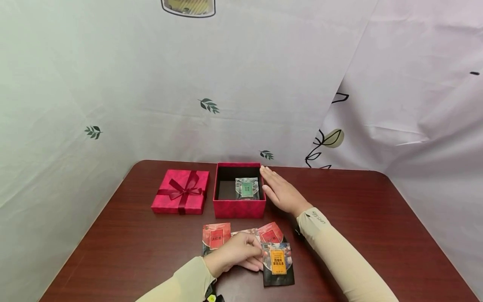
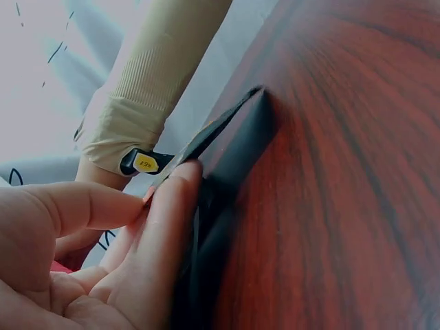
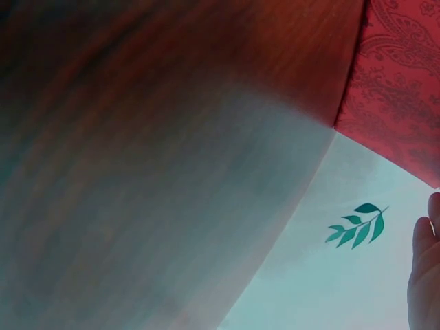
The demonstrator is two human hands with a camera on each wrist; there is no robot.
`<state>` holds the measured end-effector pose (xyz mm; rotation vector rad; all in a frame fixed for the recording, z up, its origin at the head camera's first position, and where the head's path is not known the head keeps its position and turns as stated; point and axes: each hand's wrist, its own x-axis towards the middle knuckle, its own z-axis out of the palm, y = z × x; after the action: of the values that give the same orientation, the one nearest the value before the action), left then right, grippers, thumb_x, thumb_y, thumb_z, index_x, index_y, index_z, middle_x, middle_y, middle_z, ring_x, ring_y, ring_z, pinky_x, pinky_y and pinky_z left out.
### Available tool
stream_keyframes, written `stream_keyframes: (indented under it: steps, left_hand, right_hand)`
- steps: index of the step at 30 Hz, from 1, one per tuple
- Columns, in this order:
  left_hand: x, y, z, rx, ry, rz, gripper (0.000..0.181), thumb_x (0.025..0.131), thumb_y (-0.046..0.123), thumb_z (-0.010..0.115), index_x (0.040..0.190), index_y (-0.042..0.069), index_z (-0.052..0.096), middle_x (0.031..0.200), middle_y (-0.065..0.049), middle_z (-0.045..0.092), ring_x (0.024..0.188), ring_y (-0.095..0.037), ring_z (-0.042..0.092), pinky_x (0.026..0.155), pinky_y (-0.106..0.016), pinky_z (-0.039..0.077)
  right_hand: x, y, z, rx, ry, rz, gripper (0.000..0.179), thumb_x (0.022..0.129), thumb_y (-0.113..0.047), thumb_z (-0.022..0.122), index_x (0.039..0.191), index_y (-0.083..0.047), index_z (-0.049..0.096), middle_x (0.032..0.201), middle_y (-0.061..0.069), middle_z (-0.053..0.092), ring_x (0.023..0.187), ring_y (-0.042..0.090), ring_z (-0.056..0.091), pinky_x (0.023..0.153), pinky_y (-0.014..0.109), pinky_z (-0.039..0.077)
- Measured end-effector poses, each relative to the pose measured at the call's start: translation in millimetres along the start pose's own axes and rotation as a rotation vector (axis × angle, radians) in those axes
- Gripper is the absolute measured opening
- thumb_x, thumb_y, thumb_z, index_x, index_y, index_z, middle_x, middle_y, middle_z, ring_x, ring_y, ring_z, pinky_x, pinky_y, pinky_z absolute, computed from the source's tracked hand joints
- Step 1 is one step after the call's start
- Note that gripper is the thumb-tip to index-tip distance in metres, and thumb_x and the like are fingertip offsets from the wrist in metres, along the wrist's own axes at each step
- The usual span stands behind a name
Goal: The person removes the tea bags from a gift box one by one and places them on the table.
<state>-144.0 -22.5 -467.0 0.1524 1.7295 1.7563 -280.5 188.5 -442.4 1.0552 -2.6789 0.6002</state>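
Observation:
My left hand (image 1: 241, 251) pinches the edge of a tea sachet with an orange label (image 1: 278, 264) between thumb and fingers. In the left wrist view the sachet (image 2: 227, 124) appears edge-on, rising from the fingertips. My right hand (image 1: 284, 191), fingers straight, lies against the right wall of an uncovered red gift box (image 1: 239, 209). Inside the box, toward its right side, is a green-labelled tea sachet (image 1: 247, 188). Red tea sachets (image 1: 216, 237) lie around my left hand, which partly covers them. The right wrist view catches the box (image 3: 399, 75) and only some fingertips.
The red box lid (image 1: 181, 191) with a dark ribbon bow sits left of the box on the brown wooden table (image 1: 124, 247). Behind the table's back edge hangs a pale cloth (image 1: 151, 84) with leaf prints.

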Motion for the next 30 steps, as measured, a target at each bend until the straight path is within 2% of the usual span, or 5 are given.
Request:
stream_keyframes:
  steps: [9, 17, 24, 30]
  left_hand:
    - [-5.8, 1.5, 3.8, 0.069, -0.008, -0.023, 0.009, 0.087, -0.003, 0.061, 0.085, -0.005, 0.07, 0.07, -0.013, 0.07, 0.062, -0.016, 0.071, 0.057, -0.028, 0.06]
    - [-7.4, 2.1, 2.7, 0.118, -0.023, -0.008, 0.012, 0.09, 0.0, 0.062, 0.085, -0.004, 0.072, 0.071, -0.017, 0.072, 0.061, -0.016, 0.072, 0.056, -0.027, 0.059]
    - [-8.2, 3.4, 2.3, 0.146, -0.057, -0.008, 0.014, 0.092, 0.002, 0.062, 0.084, -0.003, 0.074, 0.072, -0.016, 0.073, 0.06, -0.014, 0.07, 0.054, -0.026, 0.058]
    - [-7.4, 7.8, 2.3, 0.172, -0.063, 0.022, 0.013, 0.094, 0.004, 0.062, 0.089, -0.004, 0.072, 0.076, -0.014, 0.073, 0.062, -0.015, 0.07, 0.054, -0.028, 0.059]
  right_hand:
    - [0.9, -0.4, 0.7, -0.006, -0.001, 0.003, 0.057, 0.107, -0.025, 0.047, 0.156, 0.002, 0.033, 0.164, 0.014, 0.03, 0.151, 0.032, 0.026, 0.122, 0.047, 0.023]
    - [0.1, -0.4, 0.5, -0.008, -0.001, 0.005, 0.058, 0.107, -0.026, 0.046, 0.157, 0.0, 0.032, 0.164, 0.013, 0.029, 0.151, 0.033, 0.026, 0.122, 0.046, 0.022]
    - [0.3, -1.0, 1.6, -0.001, 0.01, 0.007, 0.057, 0.106, -0.022, 0.051, 0.155, 0.002, 0.034, 0.164, 0.013, 0.03, 0.152, 0.029, 0.025, 0.121, 0.049, 0.024]
    - [0.6, 0.3, 2.0, -0.005, 0.008, 0.005, 0.058, 0.106, -0.023, 0.049, 0.156, 0.001, 0.033, 0.163, 0.014, 0.031, 0.152, 0.028, 0.024, 0.121, 0.05, 0.025]
